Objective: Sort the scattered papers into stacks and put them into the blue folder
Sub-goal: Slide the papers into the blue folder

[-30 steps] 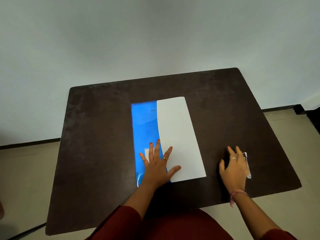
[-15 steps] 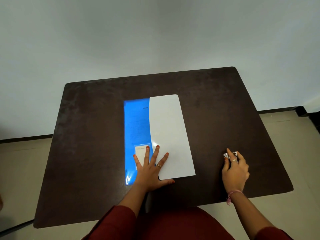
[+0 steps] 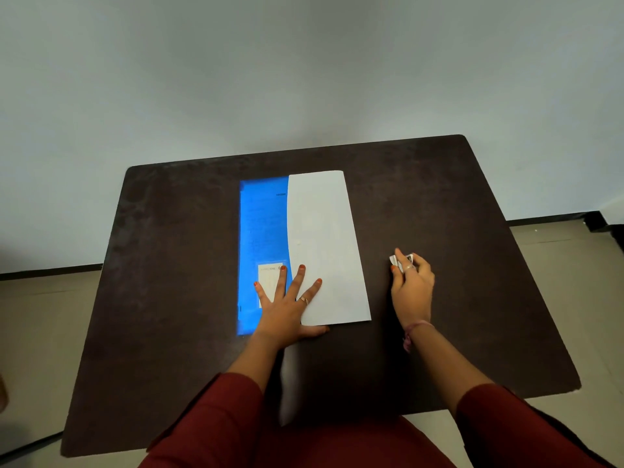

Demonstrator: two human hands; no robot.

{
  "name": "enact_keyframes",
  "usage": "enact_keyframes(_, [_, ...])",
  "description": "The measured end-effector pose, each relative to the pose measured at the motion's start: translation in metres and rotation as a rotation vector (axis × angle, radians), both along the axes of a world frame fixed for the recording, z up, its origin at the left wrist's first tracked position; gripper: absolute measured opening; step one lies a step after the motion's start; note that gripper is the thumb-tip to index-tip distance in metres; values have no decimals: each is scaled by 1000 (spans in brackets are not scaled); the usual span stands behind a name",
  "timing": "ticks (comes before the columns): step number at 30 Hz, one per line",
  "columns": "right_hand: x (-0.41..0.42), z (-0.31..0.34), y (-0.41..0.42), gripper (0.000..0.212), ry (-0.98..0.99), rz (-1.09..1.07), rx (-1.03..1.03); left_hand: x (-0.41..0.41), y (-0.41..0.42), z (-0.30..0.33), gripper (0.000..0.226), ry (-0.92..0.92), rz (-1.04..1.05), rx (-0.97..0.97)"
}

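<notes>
The blue folder [image 3: 261,231] lies in the middle of the dark table [image 3: 162,298], a pale label near its front end. A white sheet of paper [image 3: 324,244] covers the folder's right half. My left hand [image 3: 287,304] lies flat with spread fingers across the folder's front end and the sheet's front left corner. To the right of the sheet, my right hand [image 3: 412,285] is raised a little off the table and pinches a small white and black object [image 3: 400,261] in its fingertips; most of the object is hidden by the fingers.
A plain wall stands behind the table's far edge. Tiled floor shows to the left and right. My red-clothed lap sits at the table's front edge.
My right hand closed on the small object lying on the table and lifted it. My left hand stayed pressed on the folder and sheet, which shifted slightly left in view.
</notes>
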State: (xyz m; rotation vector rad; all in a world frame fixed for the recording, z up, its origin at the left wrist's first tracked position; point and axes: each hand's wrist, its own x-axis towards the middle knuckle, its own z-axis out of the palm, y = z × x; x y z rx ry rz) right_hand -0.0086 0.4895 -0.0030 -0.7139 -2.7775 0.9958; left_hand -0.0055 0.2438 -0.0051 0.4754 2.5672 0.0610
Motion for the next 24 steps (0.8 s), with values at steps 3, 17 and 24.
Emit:
enact_keyframes(3, [-26, 1, -12, 37, -30, 19, -35, -8, 1, 0, 97, 0, -5, 3])
enact_keyframes(17, [-61, -2, -33, 38, -89, 94, -12, -26, -7, 3, 107, -31, 10, 97])
enact_keyframes(24, [-57, 2, -31, 43, -153, 169, 88, -36, -1, 14, 79, 97, 69, 295])
